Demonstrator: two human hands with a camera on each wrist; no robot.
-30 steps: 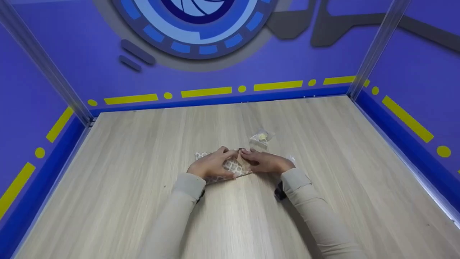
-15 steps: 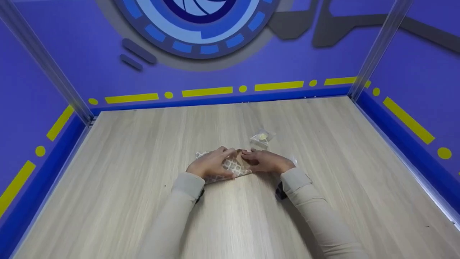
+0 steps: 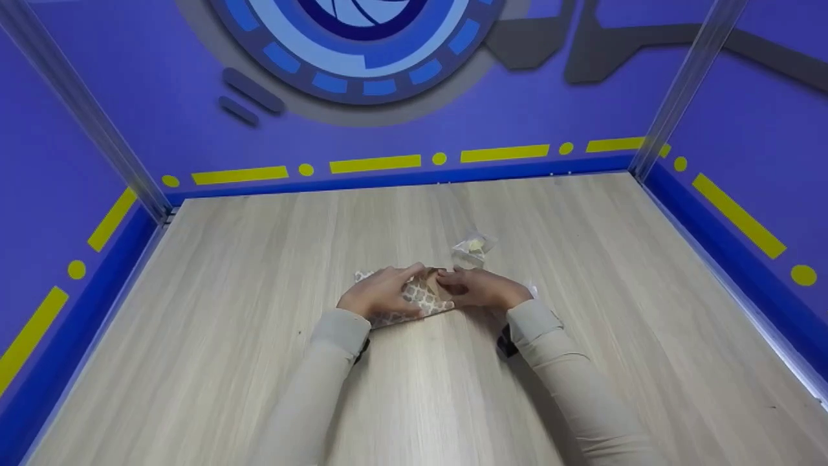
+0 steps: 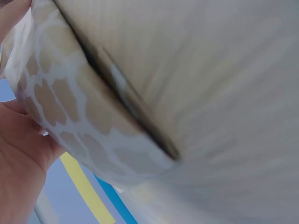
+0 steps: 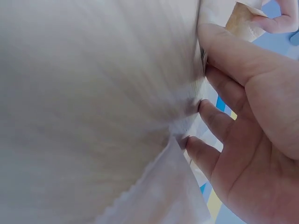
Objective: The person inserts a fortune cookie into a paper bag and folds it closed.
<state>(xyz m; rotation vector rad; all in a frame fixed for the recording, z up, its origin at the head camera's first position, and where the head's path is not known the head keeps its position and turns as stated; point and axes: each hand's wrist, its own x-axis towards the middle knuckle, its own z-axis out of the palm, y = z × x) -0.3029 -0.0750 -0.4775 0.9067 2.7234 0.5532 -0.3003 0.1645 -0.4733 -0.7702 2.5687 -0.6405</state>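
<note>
A flat paper packet with a white and beige lattice pattern lies on the table, its brown inner paper showing at the right end. My left hand grips it from above, fingers over the far side and thumb at the near edge. In the left wrist view the patterned side bulges beside the palm. My right hand pinches the brown paper at the right end between thumb and index finger. The right wrist view shows that hand's other fingers bent, their tips by the tabletop.
A small clear plastic bag with something yellowish in it lies just beyond my right hand. Another clear scrap shows past the right wrist. The wooden table is walled by blue-purple panels at the back and sides.
Both hands stay at the packet, almost in place. The left fingertips have shifted slightly along the far edge, and the right fingers have moved a little over the brown paper.
</note>
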